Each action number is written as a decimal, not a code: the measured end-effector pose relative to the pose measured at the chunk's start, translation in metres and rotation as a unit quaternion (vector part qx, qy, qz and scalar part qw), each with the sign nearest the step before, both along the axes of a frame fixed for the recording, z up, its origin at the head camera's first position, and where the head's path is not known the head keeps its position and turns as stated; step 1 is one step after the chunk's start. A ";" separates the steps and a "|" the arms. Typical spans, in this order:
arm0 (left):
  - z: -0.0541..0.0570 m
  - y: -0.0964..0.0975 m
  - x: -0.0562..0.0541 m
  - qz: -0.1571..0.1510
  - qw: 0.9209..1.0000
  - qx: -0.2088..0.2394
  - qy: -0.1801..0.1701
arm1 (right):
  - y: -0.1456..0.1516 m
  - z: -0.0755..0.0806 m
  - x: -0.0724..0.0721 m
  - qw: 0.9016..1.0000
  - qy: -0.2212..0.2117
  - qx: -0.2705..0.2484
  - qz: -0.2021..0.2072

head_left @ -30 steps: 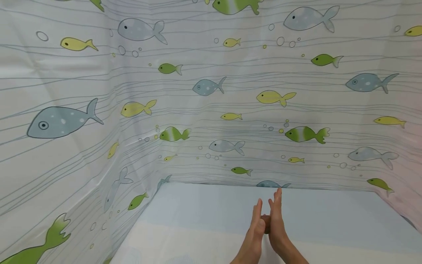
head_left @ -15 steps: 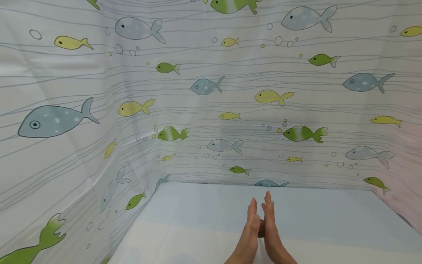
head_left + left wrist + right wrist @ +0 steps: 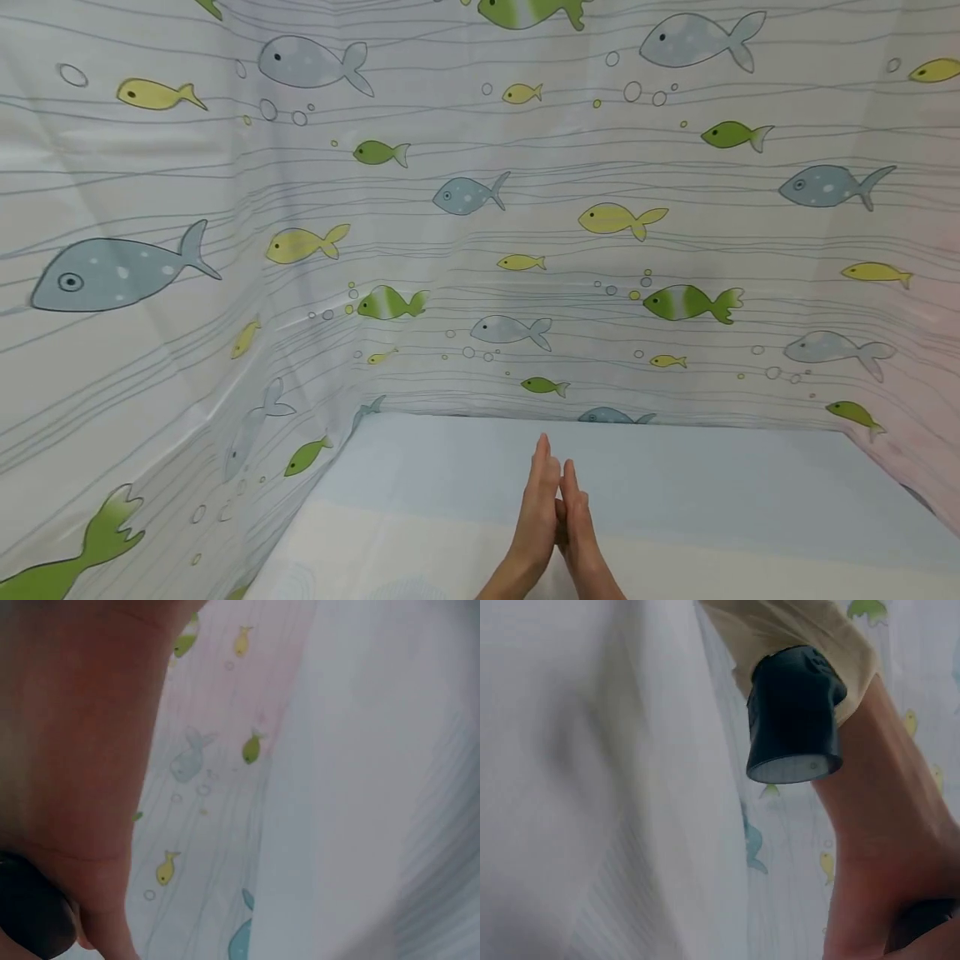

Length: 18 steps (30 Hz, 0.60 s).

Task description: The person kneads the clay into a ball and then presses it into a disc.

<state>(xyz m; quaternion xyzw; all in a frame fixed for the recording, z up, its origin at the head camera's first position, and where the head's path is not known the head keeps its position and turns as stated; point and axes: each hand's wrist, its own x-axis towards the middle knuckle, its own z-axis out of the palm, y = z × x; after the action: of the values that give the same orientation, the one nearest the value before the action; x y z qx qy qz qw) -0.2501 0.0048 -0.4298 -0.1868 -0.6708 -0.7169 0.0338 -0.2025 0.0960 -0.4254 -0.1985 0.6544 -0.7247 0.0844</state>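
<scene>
In the head view, my left hand (image 3: 535, 515) and right hand (image 3: 581, 525) face each other palm to palm over the table, fingers straight and pointing away. Between the palms sits a small dark brown lump (image 3: 561, 518), mostly covered by the hands. The left fingertips reach farther forward than the right ones. The left wrist view has the dark rounded lump (image 3: 34, 907) at its lower left corner, against skin. In the right wrist view, part of the same dark lump (image 3: 922, 922) shows at the lower right. What it is made of cannot be told.
A table with a pale blue and white cover (image 3: 420, 467) lies under the hands. Curtains printed with fish (image 3: 480, 250) stand behind and to the sides. In the right wrist view, a beige sleeve (image 3: 795, 622) carries a black cylindrical wrist device (image 3: 791, 712).
Both hands have shifted left across the table. The left hand has slid forward and the right hand back against each other, with the lump still between them.
</scene>
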 end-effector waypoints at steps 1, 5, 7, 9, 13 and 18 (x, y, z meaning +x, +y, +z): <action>0.000 -0.002 0.000 -0.001 1.000 0.002 -0.001 | -0.001 0.001 0.001 1.000 -0.003 -0.011 0.014; -0.001 -0.006 0.001 -0.010 1.000 0.009 -0.013 | -0.001 0.006 0.001 0.997 0.008 -0.047 0.056; -0.002 -0.007 0.001 -0.016 1.000 0.012 -0.021 | 0.000 0.008 -0.001 0.995 0.011 -0.067 0.068; -0.002 -0.007 0.001 -0.023 0.999 0.013 -0.024 | 0.002 0.008 -0.003 0.993 0.015 -0.089 0.078; -0.006 -0.005 0.001 -0.034 0.999 0.008 -0.020 | 0.007 0.008 -0.005 0.987 0.024 -0.127 0.092; -0.013 -0.003 0.004 -0.054 0.998 0.000 -0.026 | 0.011 0.010 -0.008 0.990 0.000 -0.136 0.047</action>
<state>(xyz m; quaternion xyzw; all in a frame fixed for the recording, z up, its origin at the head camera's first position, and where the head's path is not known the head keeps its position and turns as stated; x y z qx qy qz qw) -0.2463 0.0015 -0.4427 -0.2039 -0.6604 -0.7223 -0.0223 -0.2109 0.1070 -0.4156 -0.2389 0.5396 -0.8023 0.0903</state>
